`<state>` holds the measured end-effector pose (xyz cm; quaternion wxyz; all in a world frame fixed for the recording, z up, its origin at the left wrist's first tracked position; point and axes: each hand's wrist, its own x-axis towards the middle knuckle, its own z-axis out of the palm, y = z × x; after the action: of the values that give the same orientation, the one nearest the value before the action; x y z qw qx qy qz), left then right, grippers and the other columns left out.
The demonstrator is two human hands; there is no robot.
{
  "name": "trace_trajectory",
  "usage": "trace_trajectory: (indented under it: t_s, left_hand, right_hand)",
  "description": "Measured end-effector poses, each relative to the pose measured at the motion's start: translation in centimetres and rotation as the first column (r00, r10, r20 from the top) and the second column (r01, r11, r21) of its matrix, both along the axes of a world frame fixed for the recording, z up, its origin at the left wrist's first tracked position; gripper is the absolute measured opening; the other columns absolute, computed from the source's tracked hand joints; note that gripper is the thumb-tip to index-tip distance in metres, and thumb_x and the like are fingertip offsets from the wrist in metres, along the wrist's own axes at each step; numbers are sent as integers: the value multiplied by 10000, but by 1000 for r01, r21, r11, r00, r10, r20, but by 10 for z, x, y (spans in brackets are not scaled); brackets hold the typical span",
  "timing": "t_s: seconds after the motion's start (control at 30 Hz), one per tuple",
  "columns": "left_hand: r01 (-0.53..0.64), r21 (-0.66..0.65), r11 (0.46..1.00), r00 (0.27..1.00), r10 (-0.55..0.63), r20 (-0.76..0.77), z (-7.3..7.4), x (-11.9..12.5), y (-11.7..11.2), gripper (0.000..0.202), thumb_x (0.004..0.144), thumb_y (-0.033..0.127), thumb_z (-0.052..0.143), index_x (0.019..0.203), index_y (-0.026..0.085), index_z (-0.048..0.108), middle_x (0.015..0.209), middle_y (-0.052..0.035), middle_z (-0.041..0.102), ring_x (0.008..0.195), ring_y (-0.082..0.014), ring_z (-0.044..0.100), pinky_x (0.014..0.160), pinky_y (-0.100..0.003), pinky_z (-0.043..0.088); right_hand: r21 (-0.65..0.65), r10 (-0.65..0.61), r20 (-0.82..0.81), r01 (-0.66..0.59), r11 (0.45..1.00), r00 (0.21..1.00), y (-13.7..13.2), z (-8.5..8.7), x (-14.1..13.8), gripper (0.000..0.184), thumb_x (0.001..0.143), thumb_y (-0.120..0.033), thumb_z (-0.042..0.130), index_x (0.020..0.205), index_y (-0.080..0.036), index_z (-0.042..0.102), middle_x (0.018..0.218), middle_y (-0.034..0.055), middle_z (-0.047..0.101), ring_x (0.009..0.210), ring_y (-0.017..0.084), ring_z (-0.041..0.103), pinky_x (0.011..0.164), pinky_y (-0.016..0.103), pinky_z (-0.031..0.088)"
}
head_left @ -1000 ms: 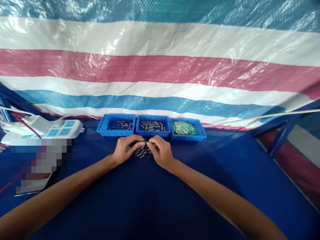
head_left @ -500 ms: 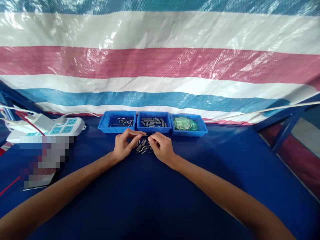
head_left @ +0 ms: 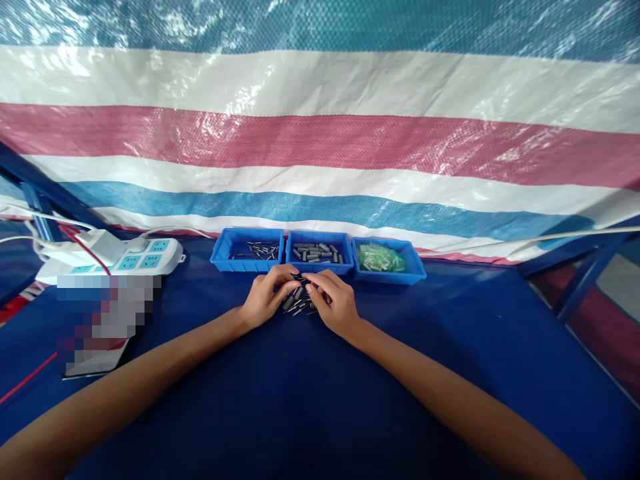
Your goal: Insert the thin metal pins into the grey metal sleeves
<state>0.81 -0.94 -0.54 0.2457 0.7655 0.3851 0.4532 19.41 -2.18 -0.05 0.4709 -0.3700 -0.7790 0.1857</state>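
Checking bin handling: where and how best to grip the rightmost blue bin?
I'd pinch the rightmost blue bin by its right end wall, coming from above and the right, likely with the right hand, the nearer one. It's open-topped, so the rim is reachable; the middle blue bin crowds its left end, while its right end faces the blue tabletop.

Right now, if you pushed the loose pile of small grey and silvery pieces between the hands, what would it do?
The pile would probably scatter, since it lies jumbled outside any bin. The thicker grey pieces might roll, because they look rounded. The thin silvery pieces would likely stay stiff; they look straight.
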Motion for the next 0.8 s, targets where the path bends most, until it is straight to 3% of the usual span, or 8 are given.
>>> trace_trajectory:
  t_s: [0.23,0.47,0.7,0.8]
  left_hand:
    - [-11,-11,1000,1000,10,-28,1,-1,0,244,866,344,560,1037,172,537,735,4,661,633,-117,639,611,-199,505]
    - [-36,99,994,995,45,-88,8,1,2,164,848,313,592,816,165,655,765,-25,689,678,-119,636,652,-202,497]
    - [-20,125,992,998,27,-59,10,0,-2,161,872,274,561,927,178,678,895,-34,719,814,-141,670,764,-217,509]
    - [-22,96,995,997,29,-71,13,0,-5,196,892,269,528,993,180,671,882,-30,716,727,-118,660,715,-202,504]
  right_hand:
    - [-2,43,12,-43,999,999,-2,1,1,167,913,-222,472,906,-175,632,793,41,583,575,101,499,546,234,409]
    - [-2,-12,-37,12,1000,999,-3,5,3,163,911,-206,466,856,-172,615,712,25,547,543,103,455,521,239,377]
    - [11,-23,-8,23,1000,1000,0,-1,0,172,907,-211,482,813,-152,613,676,15,512,541,102,455,528,239,360]
    - [10,-38,24,37,999,999,1,-3,-1,201,910,-229,479,780,-156,615,651,6,497,547,104,460,538,237,362]
